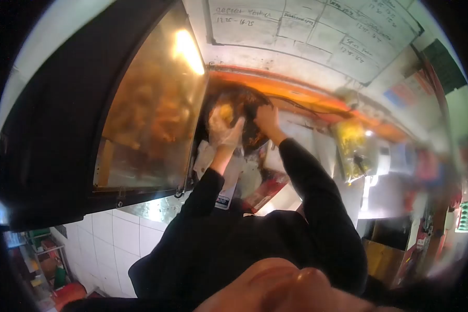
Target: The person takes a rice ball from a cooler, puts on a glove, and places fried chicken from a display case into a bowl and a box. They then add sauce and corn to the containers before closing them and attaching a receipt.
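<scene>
Both my arms, in black sleeves, reach forward to a dark round bowl (244, 112) holding something yellowish. My left hand (223, 130) wears a clear plastic glove and rests against the bowl's left side, beside the yellow food (226, 111). Blur hides whether its fingers hold anything. My right hand (268, 119) is bare and grips the bowl's right rim. The bowl sits in front of an orange ledge (296, 93).
A glass-fronted heated cabinet (151, 104) with fried food and a bright lamp fills the left. A whiteboard (307, 31) with handwriting hangs beyond. A yellow bag (353, 145) lies to the right, red and white packets (262, 190) lie under my arms, and white tiles (119, 234) are at lower left.
</scene>
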Available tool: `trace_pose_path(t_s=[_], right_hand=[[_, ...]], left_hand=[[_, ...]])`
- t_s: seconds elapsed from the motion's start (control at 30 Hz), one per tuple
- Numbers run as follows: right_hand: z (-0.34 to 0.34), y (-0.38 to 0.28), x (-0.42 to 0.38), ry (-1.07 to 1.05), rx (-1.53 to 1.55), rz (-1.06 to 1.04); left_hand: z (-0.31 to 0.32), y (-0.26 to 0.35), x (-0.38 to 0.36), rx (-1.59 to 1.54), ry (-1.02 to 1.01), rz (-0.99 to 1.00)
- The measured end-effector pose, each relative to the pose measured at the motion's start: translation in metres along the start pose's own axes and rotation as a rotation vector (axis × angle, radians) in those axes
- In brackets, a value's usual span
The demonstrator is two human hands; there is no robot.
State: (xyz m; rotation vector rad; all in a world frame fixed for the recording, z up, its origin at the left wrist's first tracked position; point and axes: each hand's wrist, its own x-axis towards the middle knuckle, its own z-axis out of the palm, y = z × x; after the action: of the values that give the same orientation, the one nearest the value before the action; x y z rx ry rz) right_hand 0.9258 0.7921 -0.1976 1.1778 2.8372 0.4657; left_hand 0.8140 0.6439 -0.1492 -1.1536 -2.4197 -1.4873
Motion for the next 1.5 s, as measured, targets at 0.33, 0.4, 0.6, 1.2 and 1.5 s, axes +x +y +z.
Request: trace_pose_path(t_s=[0.33, 0.4, 0.6, 1.2, 1.5], right_hand=[[-0.083, 0.057, 0.031, 0.143, 0.945, 0.055], [-0.155, 0.051, 0.030, -0.202, 0.929, 0.019], [-0.028, -0.058, 0.032, 0.224, 0.819, 0.039], [-0.069, 0.001, 0.080, -0.400, 0.648, 0.018], [-0.019, -0.067, 0.053, -0.085, 0.674, 0.211]], left_hand=[[-0.013, -0.019, -0.002, -0.224, -0.363, 0.246], [-0.007, -0.028, -0.018, -0.578, -0.066, 0.087], [-0.037, -0.031, -0.042, -0.640, 0.015, -0.062], [-0.050, -0.015, -0.045, -0.984, 0.029, -0.255], [-0.034, -0.058, -0.037, -1.091, 0.006, -0.256]])
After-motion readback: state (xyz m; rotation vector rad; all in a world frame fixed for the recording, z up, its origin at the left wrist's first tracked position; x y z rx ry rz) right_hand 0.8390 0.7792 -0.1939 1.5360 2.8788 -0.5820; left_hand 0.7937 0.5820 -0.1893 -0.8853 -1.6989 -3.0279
